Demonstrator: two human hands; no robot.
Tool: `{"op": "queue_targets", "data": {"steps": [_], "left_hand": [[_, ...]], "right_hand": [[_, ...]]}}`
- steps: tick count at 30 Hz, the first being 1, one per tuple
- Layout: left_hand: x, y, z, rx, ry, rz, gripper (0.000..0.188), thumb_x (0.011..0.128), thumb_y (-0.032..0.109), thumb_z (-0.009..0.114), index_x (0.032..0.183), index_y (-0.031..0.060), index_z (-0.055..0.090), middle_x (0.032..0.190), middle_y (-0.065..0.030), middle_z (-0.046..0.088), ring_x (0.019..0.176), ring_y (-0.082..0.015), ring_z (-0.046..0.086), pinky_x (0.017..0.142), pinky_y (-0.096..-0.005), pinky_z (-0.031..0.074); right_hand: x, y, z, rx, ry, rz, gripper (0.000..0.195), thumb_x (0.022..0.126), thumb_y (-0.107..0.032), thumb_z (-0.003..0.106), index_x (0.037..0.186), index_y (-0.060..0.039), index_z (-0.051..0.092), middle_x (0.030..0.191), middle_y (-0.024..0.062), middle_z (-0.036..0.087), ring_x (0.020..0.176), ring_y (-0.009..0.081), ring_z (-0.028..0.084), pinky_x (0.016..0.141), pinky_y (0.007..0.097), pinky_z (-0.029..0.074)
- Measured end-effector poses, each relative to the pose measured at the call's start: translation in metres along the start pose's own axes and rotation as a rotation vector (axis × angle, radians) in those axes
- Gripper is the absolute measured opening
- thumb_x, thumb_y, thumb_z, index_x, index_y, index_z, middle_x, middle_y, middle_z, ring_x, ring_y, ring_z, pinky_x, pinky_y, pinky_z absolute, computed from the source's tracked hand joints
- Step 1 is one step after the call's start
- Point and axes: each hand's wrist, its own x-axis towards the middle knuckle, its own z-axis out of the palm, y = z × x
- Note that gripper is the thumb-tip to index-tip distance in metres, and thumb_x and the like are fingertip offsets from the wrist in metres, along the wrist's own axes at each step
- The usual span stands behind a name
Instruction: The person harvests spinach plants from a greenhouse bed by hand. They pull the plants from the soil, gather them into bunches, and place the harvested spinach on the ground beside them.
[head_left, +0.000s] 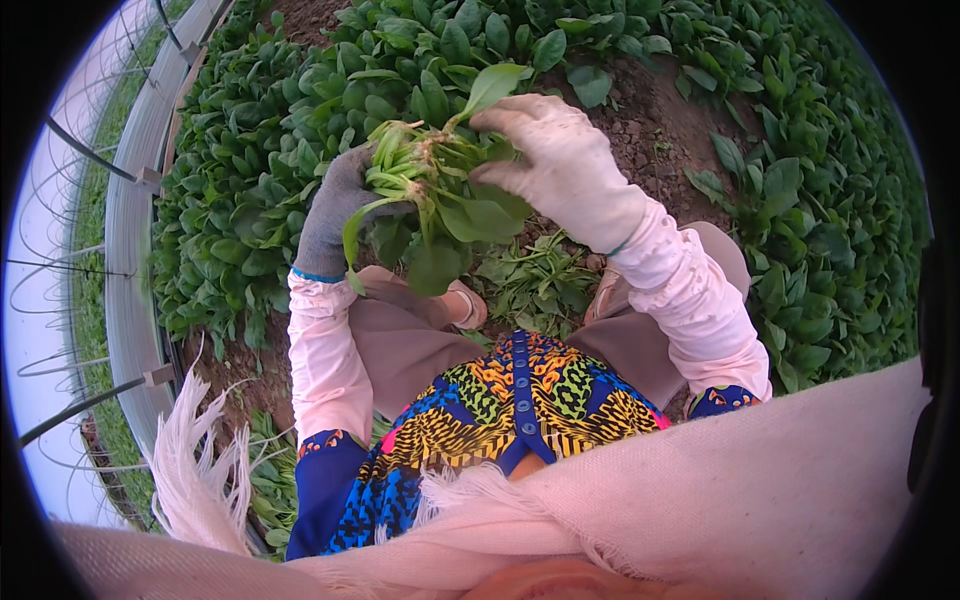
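In a grey knit glove, my left hand grips a bunch of leafy green plants, likely spinach, with pale stems and roots turned up. My right hand, in a whitish glove, is at the bunch's right side, thumb and fingers parted around its edge. A single leaf sticks up by the right fingertips; whether they pinch its stem, I cannot tell. Below the hands, a heap of loose leaves and stems lies on the ground between my feet.
Dense rows of leafy plants grow ahead and at the left, with more at the right. Bare soil shows between them. Along the left runs a pale ridged border with metal hoops. More cut greens lie at the lower left.
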Motion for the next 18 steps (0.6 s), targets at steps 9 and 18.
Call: {"op": "queue_targets", "data": {"steps": [9,18], "left_hand": [[0.012,-0.006,0.000,0.205,-0.001,-0.021,0.061,0.077,0.001,0.082,0.133,-0.0011,0.058,0.118,-0.0043,0.069,0.102,-0.0094,0.062,0.092,-0.0288,0.052],[0.017,-0.021,-0.027,0.205,0.074,-0.108,0.065,0.073,-0.003,0.083,0.132,-0.0016,0.058,0.119,-0.0038,0.068,0.105,-0.0114,0.063,0.097,-0.0297,0.051]], "right_hand": [[-0.005,0.003,-0.005,0.019,-0.184,0.082,0.021,0.080,-0.026,0.076,0.089,-0.0065,0.072,0.085,0.0072,0.069,0.083,0.0271,0.067,0.077,0.0374,0.052],[-0.022,0.019,-0.030,0.256,-0.990,0.107,0.039,0.088,-0.037,0.067,0.107,-0.0029,0.071,0.094,0.0179,0.072,0.091,0.0306,0.069,0.083,0.0412,0.053]]}}
